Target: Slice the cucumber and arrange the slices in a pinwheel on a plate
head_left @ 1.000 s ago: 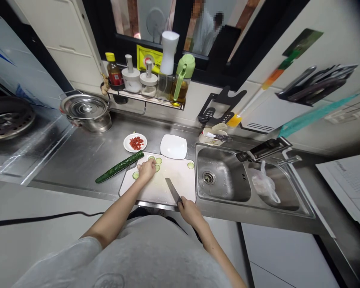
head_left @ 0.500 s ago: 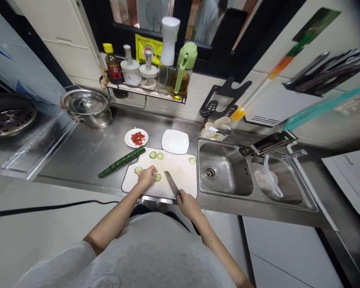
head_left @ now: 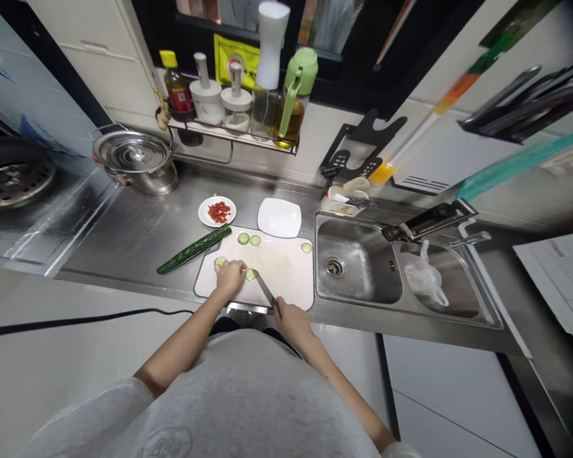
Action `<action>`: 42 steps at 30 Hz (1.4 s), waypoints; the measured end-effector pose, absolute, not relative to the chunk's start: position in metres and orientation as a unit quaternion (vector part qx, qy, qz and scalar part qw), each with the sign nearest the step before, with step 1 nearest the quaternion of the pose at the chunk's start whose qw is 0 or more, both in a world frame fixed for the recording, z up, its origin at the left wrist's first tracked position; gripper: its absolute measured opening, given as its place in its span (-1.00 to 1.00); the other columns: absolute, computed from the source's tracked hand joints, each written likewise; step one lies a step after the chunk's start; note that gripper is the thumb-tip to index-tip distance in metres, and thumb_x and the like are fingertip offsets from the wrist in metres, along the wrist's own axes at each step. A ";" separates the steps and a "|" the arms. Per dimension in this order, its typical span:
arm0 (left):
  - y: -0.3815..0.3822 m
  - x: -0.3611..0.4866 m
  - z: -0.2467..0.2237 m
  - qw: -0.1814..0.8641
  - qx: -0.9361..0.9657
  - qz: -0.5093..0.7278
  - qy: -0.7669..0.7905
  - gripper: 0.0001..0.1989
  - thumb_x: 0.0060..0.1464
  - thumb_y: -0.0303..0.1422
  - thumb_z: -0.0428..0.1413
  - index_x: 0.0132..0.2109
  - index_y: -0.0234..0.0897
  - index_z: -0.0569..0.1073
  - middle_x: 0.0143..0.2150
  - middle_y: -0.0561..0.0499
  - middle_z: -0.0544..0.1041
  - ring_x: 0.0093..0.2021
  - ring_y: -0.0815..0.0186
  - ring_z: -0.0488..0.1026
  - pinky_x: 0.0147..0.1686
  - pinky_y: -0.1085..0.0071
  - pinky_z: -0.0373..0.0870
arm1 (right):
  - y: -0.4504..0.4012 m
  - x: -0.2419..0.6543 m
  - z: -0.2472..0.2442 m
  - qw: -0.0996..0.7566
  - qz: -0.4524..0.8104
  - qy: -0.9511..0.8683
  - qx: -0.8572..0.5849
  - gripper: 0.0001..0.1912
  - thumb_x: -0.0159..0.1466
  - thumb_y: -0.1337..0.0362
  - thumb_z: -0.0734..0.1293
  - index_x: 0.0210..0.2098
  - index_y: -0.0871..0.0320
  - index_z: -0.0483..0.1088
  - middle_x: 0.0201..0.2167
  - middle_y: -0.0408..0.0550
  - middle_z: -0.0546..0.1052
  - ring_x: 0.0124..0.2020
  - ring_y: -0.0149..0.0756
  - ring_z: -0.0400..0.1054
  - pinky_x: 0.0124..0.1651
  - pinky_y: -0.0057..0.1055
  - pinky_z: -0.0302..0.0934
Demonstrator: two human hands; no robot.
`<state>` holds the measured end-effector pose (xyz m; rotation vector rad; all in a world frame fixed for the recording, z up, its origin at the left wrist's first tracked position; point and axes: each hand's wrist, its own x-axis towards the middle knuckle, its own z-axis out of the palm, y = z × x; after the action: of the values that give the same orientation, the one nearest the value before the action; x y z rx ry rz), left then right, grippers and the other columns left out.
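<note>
A kitchen knife (head_left: 266,289) is in my right hand (head_left: 293,323), which is closed round its handle. Its blade points up and left, with the tip at a cucumber slice (head_left: 252,274). My left hand (head_left: 230,280) has its fingers drawn together at that slice's left edge; the fingertips are partly hidden. Another cucumber slice (head_left: 219,261) shows behind the left hand. Both hands are over the white cutting board (head_left: 286,280). Two slices (head_left: 249,239) lie along its back edge and one slice (head_left: 306,247) at its right corner.
A long cucumber (head_left: 193,249) rests partly on the board's left corner. Behind stand a small plate (head_left: 203,216) of chopped red pieces and a white dish (head_left: 279,217). The double sink (head_left: 358,261) is at right, a lidded pot (head_left: 148,172) at left, and a bottle rack (head_left: 233,137) above.
My right hand has brought the knife left, so its tip now meets the slice by my left hand. My left hand has shifted slightly. The camera view has tilted a little.
</note>
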<state>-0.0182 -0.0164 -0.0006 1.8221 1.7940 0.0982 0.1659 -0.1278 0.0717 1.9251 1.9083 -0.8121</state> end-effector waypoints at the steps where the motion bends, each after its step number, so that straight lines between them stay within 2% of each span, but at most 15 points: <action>1: -0.017 -0.018 0.000 0.288 0.681 0.037 0.672 -0.80 0.09 -0.38 0.01 -0.20 -0.14 0.51 -0.15 -0.06 0.57 -0.01 0.06 0.36 -0.02 0.11 0.07 | -0.128 0.165 0.071 0.156 -0.283 0.669 0.670 -0.70 0.42 0.23 0.02 -0.01 0.15 0.28 -0.22 0.13 0.57 -0.16 -0.12 0.47 -0.22 -0.37 0.10; 11: -0.018 -0.015 -0.004 0.285 0.680 0.040 0.674 -0.80 0.11 -0.32 0.01 -0.20 -0.13 0.53 -0.15 -0.06 0.57 -0.01 0.05 0.37 -0.01 0.11 0.08 | -0.130 0.160 0.071 0.161 -0.268 0.682 0.662 -0.70 0.42 0.26 0.02 -0.01 0.17 0.29 -0.23 0.16 0.58 -0.15 -0.11 0.48 -0.21 -0.36 0.14; 24: -0.017 -0.015 -0.005 0.296 0.676 0.042 0.674 -0.80 0.11 -0.35 0.01 -0.20 -0.15 0.53 -0.16 -0.07 0.57 -0.01 0.06 0.37 -0.01 0.13 0.09 | -0.135 0.158 0.069 0.179 -0.267 0.684 0.655 -0.67 0.40 0.32 0.01 0.04 0.19 0.27 -0.23 0.19 0.58 -0.15 -0.08 0.49 -0.22 -0.34 0.18; 32: -0.014 -0.015 -0.005 0.296 0.680 0.033 0.670 -0.82 0.10 -0.37 0.02 -0.21 -0.16 0.52 -0.17 -0.06 0.57 0.00 0.07 0.35 -0.02 0.12 0.06 | -0.130 0.155 0.063 0.191 -0.309 0.666 0.652 -0.63 0.33 0.46 0.04 0.08 0.22 0.23 -0.22 0.20 0.57 -0.12 -0.07 0.48 -0.22 -0.35 0.18; 42: -0.013 -0.015 -0.004 0.295 0.686 0.035 0.664 -0.82 0.09 -0.36 0.03 -0.24 -0.15 0.52 -0.19 -0.05 0.58 -0.02 0.04 0.34 -0.02 0.09 0.05 | -0.123 0.149 0.052 0.170 -0.299 0.669 0.659 -0.66 0.34 0.43 0.04 0.05 0.23 0.25 -0.23 0.21 0.57 -0.12 -0.08 0.47 -0.22 -0.34 0.19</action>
<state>-0.0150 -0.0127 -0.0045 1.8257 1.7661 0.0921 0.1492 -0.1226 0.0520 1.8706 1.9011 -0.8497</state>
